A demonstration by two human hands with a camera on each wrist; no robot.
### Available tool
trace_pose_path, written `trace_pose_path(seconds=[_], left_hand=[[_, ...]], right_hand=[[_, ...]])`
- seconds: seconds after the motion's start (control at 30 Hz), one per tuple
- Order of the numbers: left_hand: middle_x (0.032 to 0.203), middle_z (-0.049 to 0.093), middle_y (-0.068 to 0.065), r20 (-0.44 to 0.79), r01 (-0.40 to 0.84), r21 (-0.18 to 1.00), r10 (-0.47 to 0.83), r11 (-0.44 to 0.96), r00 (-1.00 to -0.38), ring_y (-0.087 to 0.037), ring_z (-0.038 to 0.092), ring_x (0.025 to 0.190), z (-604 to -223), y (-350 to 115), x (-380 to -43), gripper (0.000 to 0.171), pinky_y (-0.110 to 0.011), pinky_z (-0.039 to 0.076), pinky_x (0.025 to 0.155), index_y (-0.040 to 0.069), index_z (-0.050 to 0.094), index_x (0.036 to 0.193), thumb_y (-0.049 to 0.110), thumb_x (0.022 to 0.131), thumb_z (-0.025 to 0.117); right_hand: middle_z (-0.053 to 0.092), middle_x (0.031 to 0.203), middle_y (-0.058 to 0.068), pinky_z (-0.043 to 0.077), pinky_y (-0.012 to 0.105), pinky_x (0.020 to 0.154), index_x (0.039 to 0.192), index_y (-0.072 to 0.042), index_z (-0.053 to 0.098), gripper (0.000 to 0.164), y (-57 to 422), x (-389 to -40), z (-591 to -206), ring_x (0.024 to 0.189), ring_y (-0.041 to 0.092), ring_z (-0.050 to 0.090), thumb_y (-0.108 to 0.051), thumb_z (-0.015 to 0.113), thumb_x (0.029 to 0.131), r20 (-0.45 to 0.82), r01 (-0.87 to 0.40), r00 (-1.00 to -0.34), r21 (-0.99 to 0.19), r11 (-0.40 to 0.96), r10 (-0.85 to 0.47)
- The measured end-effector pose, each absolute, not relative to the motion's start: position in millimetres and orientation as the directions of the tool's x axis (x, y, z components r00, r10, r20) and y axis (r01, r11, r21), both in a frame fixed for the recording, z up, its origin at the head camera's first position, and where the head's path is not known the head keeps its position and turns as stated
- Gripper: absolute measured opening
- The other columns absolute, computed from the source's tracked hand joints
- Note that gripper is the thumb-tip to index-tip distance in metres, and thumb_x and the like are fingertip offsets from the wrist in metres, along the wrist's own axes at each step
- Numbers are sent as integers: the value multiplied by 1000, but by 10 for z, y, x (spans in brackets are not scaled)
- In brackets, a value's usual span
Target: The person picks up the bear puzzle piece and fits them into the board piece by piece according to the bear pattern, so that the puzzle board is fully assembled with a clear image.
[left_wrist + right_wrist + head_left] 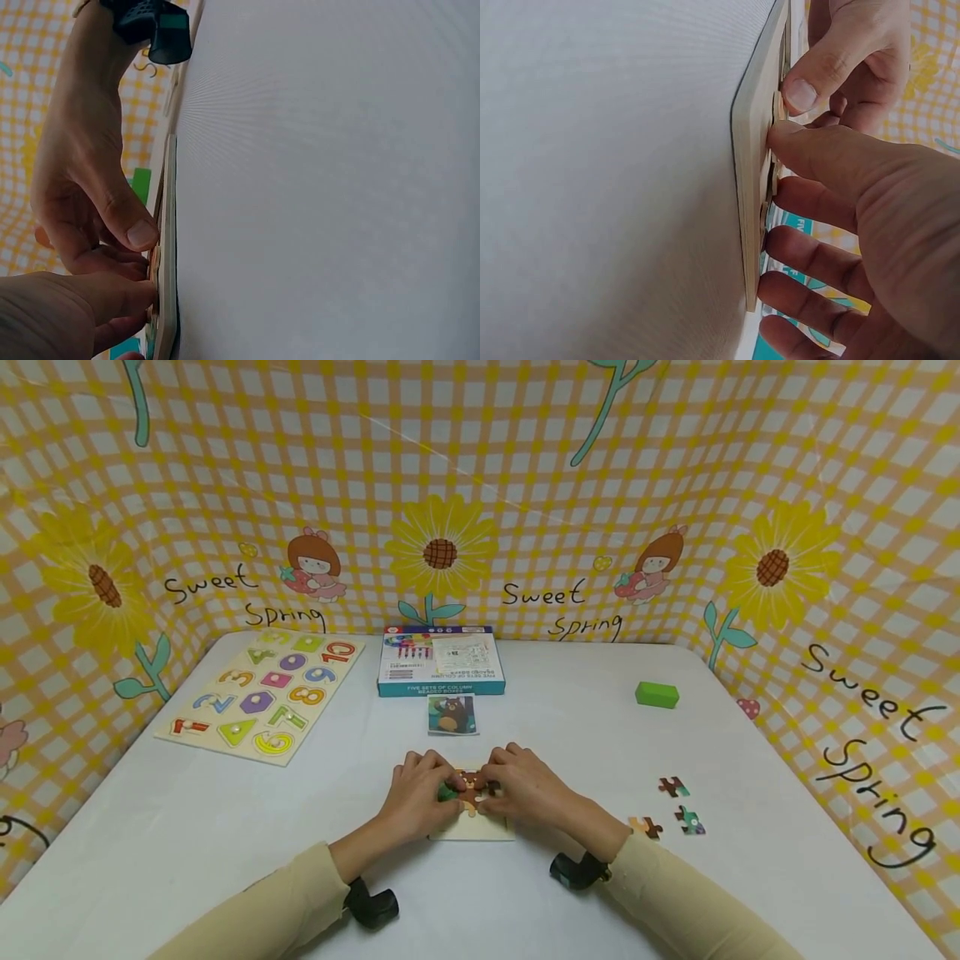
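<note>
A pale wooden puzzle board [472, 832] lies flat in front of the person, with joined bear jigsaw pieces [471, 795] on its upper part. From the left, the left hand [420, 792] pinches a piece at the side of the bear between thumb and fingers. The right hand [528, 787] grips a piece opposite it, and in the right wrist view its thumb and index finger close on a jigsaw piece [775, 178] just over the board [751, 127]. Fingers cover much of the picture. Behind the board lies a bear picture card [452, 716].
Loose jigsaw pieces [690, 821] lie to the right. A green block [657, 695] sits farther back. A boxed bead set [442, 687] stands behind the card, and a number-and-shape board [258, 681] lies at the back left. A patterned cloth [480, 468] surrounds the table.
</note>
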State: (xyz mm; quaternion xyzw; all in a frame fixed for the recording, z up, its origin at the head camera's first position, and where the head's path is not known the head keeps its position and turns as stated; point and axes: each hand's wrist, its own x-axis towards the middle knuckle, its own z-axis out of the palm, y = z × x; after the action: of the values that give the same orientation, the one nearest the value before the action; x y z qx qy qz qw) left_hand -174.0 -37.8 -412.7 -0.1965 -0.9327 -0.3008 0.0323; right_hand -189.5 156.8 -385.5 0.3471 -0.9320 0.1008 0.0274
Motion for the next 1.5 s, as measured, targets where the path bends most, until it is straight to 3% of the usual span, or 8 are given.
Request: trace_pose_path(seconds=[0.93, 1.27, 1.5], left_hand=[[103, 56, 0, 152, 371, 542, 346, 754, -926, -22, 41, 96, -4165, -375, -1749, 11, -39, 31, 80, 23, 68, 86, 24, 75, 71], [101, 55, 1, 169, 393, 532, 361, 750, -917, -22, 41, 96, -4165, -372, -1765, 11, -40, 31, 79, 23, 67, 86, 25, 76, 71], [100, 55, 2, 163, 389, 534, 361, 750, -918, -21, 40, 95, -4166, -383, -1754, 12, -39, 30, 79, 23, 68, 87, 23, 76, 70]], right_hand=[[59, 90, -3, 33, 25, 72, 88, -22, 70, 16, 1591, -1900, -3899, 82, 12, 41, -29, 76, 76, 107, -645, -762, -216, 733, -639], [60, 93, -3, 36, 28, 75, 102, -18, 69, 30, 1624, -1905, -3872, 85, 12, 43, -31, 76, 76, 92, -630, -772, -246, 737, -629], [63, 96, -2, 37, 32, 80, 99, -20, 70, 25, 1676, -1915, -3832, 90, 14, 46, -28, 75, 77, 50, -579, -804, -295, 760, -592]])
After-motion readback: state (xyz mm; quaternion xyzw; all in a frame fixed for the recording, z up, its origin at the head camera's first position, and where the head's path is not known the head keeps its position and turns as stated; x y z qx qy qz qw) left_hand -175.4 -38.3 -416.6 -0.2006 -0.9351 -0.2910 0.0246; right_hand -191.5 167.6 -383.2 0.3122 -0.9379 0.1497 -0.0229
